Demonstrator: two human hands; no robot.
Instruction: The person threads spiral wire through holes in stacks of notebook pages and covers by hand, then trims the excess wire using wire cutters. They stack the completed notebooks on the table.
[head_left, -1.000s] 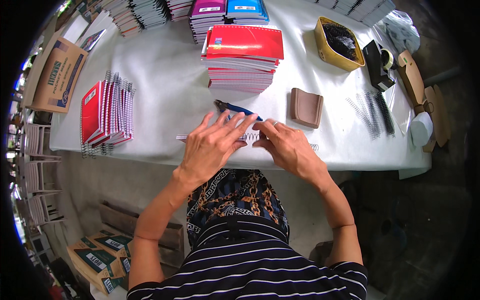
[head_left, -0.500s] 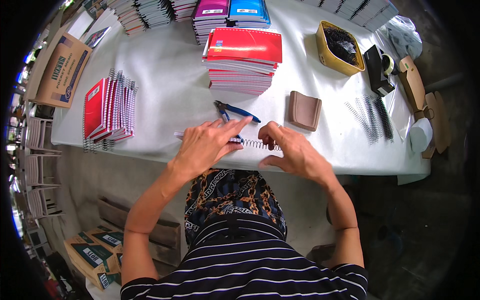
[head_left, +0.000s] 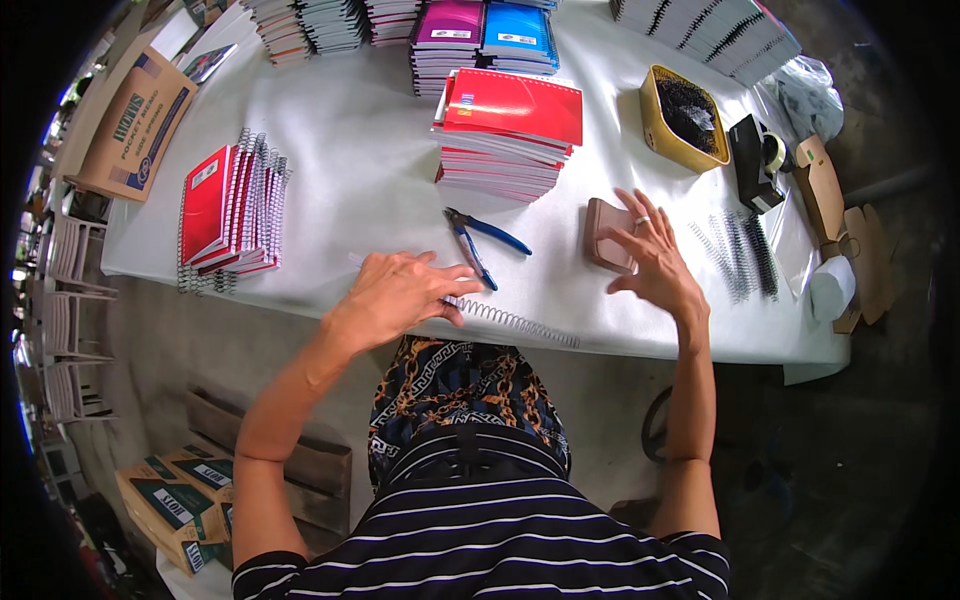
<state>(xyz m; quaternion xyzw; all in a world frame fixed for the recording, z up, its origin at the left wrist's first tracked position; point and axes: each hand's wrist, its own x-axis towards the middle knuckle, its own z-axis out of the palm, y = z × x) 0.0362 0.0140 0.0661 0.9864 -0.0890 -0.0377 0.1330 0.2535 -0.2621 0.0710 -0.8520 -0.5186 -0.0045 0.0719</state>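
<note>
Where the desk edge runs nearest to us, we find a silver wire binding coil lying flat on the white cover, its long axis roughly parallel to that edge and sloping slightly down toward our right. Our left hand rests palm down at the coil's left end, fingers spread and extended; we cannot tell whether it presses sheets beneath it. The coil's free length therefore extends rightward from the left hand, toward the space below our right hand.

Our right hand hovers farther out, fingers splayed and holding nothing, its fingertips at a brown pad-like block. It stands apart from the coil, above the coil's right end.

Between the two hands lie blue-handled pliers, handles pointing right and toward us, jaws pointing away left.

Farther off sit loose black and silver coils, a red notebook stack, and a yellow tray.
</note>
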